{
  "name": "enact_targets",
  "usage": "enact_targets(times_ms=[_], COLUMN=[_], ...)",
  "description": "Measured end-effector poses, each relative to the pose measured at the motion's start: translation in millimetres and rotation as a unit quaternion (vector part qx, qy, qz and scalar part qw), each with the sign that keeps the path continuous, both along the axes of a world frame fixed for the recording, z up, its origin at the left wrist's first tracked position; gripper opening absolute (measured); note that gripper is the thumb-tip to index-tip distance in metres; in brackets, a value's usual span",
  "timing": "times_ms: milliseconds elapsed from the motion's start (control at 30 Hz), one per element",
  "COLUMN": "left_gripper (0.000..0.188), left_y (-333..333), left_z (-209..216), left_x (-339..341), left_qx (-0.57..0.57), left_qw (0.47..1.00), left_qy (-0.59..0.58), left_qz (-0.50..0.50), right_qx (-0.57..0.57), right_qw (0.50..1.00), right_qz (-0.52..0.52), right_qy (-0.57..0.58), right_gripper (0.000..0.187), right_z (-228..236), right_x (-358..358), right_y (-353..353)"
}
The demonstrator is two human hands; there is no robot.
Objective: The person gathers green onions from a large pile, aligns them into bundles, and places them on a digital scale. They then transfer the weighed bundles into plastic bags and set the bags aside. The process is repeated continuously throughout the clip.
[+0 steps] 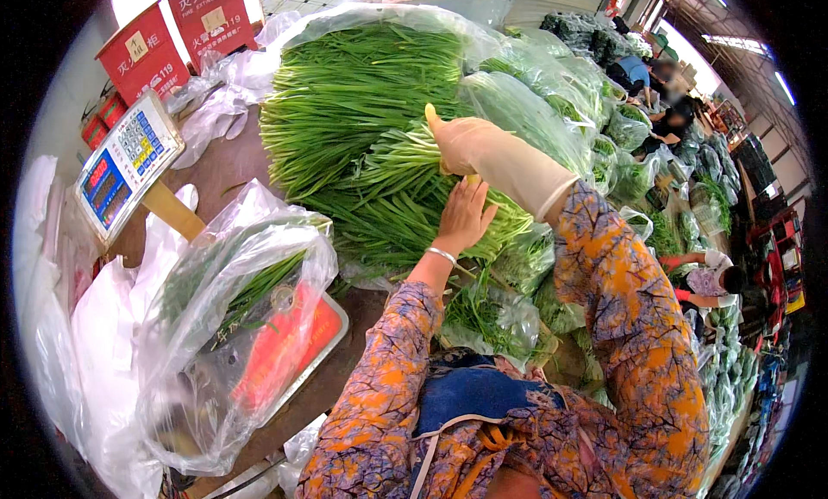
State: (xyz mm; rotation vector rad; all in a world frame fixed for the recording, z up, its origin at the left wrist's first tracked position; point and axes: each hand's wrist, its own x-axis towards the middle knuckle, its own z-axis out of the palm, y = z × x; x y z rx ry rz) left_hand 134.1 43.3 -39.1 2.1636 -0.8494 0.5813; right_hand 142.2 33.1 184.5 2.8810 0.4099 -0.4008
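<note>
Green garlic chives (362, 85) lie uncovered beneath my outspread left hand (466, 214) and right hand (463, 144) (grip hidden, can't tell); bagged greens (269, 279) sit on the scale (129, 167).

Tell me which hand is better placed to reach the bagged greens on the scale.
Likely the left: the left hand lies nearer the clear bag, its forearm on that side; the gloved right hand reaches farther out over the green stalks.

Shed (729, 20): ours looks like a vegetable-packing house
Digital scale (129, 167): beside us
Bagged greens (526, 111): heaped nearby
Tube lights (784, 88): overhead
</note>
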Motion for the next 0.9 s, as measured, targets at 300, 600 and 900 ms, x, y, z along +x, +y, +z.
enact_targets(times_ms=[300, 600, 900], left_gripper=[0.052, 0.056, 0.044], left_y=[1, -7, -8], left_z=[-20, 55, 29], left_x=[2, -65, -133], left_qx=[-0.023, -0.117, -0.524], left_qw=[0.998, 0.985, 0.495], left_qy=[0.036, 0.047, 0.656], left_qz=[-0.039, -0.12, -0.224], right_qx=[0.173, 0.245, 0.246], right_qw=[0.984, 0.876, 0.95], right_qz=[-0.051, -0.282, -0.052], right_qy=[0.007, -0.304, -0.185], right_gripper=[0.075, 0.053, 0.091], right_z=[138, 218, -176], right_x=[-30, -142, -171], right_y=[-46, -51, -110])
